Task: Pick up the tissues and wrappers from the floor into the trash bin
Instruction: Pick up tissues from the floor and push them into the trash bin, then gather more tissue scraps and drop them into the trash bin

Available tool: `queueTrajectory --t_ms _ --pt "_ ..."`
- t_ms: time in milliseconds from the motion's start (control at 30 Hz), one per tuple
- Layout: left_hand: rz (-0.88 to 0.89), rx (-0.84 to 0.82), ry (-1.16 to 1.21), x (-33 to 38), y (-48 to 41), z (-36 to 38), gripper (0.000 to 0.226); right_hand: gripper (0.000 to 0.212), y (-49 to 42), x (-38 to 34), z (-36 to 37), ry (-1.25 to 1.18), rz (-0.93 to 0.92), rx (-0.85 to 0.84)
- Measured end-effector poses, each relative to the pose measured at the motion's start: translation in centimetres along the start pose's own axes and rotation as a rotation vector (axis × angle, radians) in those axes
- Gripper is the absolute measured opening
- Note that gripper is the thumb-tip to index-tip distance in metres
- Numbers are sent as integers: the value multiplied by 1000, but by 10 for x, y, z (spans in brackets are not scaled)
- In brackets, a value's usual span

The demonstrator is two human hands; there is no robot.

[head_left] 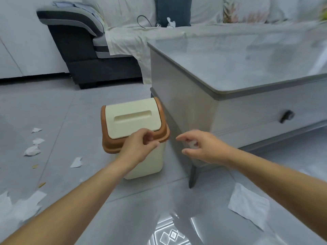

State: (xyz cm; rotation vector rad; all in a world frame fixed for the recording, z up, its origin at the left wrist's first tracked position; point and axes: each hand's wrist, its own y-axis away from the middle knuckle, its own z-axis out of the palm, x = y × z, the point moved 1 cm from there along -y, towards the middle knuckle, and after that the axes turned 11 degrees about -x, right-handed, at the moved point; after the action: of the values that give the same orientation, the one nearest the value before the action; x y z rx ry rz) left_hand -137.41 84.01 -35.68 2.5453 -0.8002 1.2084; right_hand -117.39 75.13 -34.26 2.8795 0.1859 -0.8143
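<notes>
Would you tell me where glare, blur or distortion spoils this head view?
Head view: a bright patterned reflection glares off the floor at bottom centre; the right hand and the frame's far right are blurred; the wide lens bends the table edge; the bin is sharp.

**Hidden, Blurred and Cut Off**

The near rim of the trash bin [113,147] is partly covered by the left hand [137,147]; whether anything is pinched in its curled fingertips cannot be told. Inside the right hand [203,147] a white scrap [192,143] is blurred, and its hold cannot be judged. Far left of the left hand, tan bits [42,184] are too small to identify, and a tissue [17,207] is cut off by the edge.
</notes>
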Motion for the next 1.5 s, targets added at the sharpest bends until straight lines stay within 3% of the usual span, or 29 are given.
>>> queueTrajectory --t_ms 100,233,400,567,700,800,967,1100,1167,1300,1500 --pt "8 -63 84 21 8 50 29 44 63 43 -15 58 124 -130" --pt "-7 -246 106 49 18 132 30 47 143 106 -31 91 299 -138" --pt "20 -434 -85 89 30 232 40 48 234 179 -25 65 448 -212" --pt "11 -722 -286 122 49 314 57 47 323 245 16 -35 544 -329" --pt "76 -909 -389 127 87 379 44 39 382 285 71 -98 672 -344" --pt "30 -1006 -480 114 124 423 43 38 405 289 117 -151 717 -297" --pt "3 -893 -583 95 146 456 36 35 406 280 166 -130 692 -244" --pt "33 -875 -520 87 138 461 16 24 406 282 174 -175 673 -155" --pt "9 -887 -449 90 131 464 17 23 413 284 162 -231 684 -118" --pt "19 -783 -398 100 118 471 15 17 458 298 122 -275 810 -43" --pt "83 -748 -310 121 112 480 12 12 544 310 129 -202 1109 -224"
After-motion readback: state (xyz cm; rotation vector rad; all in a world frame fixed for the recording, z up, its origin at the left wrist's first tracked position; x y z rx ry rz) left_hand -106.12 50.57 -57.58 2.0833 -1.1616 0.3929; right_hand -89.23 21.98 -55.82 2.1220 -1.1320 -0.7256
